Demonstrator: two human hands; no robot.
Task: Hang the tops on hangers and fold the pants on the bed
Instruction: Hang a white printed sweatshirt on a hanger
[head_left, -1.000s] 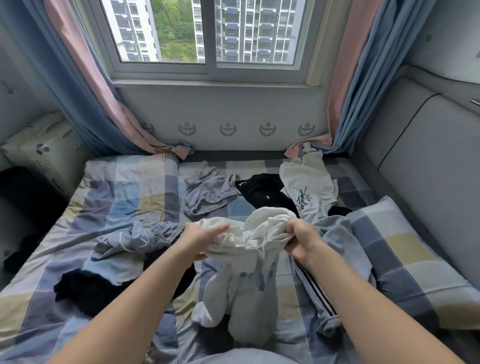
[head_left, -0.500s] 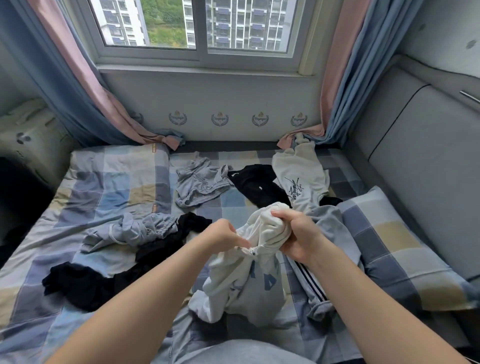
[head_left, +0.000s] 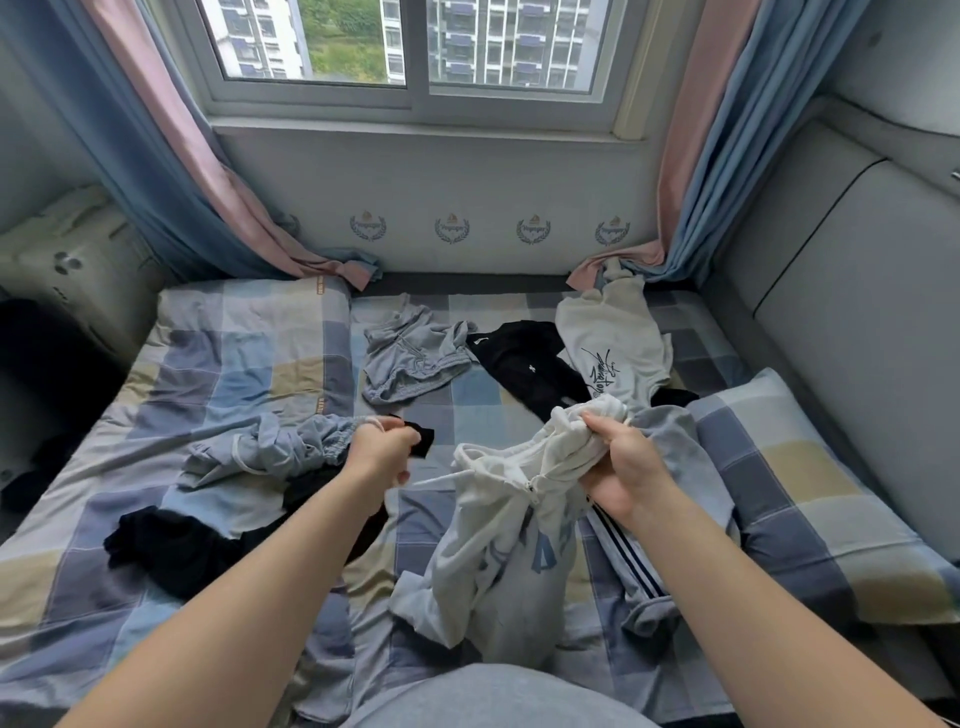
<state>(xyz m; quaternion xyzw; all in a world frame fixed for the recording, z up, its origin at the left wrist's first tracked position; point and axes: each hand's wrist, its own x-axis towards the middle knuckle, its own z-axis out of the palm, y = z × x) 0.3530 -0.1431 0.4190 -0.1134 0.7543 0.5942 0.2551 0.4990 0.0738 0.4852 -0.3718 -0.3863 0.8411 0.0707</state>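
Soft, matt white cloth, heavily crumpled, makes up the hoodie (head_left: 498, 551), its drawstring (head_left: 441, 477) a thin woven cord. The checked bedding (head_left: 234, 374) is matt, creased fabric; the grey shorts (head_left: 410, 358) are a limp knit. The curtains (head_left: 727, 156) are smooth cloth. The window frame (head_left: 415, 111) looks smooth and faintly glossy; the headboard (head_left: 857, 338) is matt grey upholstery.

text: none legible | cream top (head_left: 613, 340): black script, unreadable

One head-worn wide-angle view looks forward and down over the bed (head_left: 249, 332), close, toward the window (head_left: 415, 52) at frame top.
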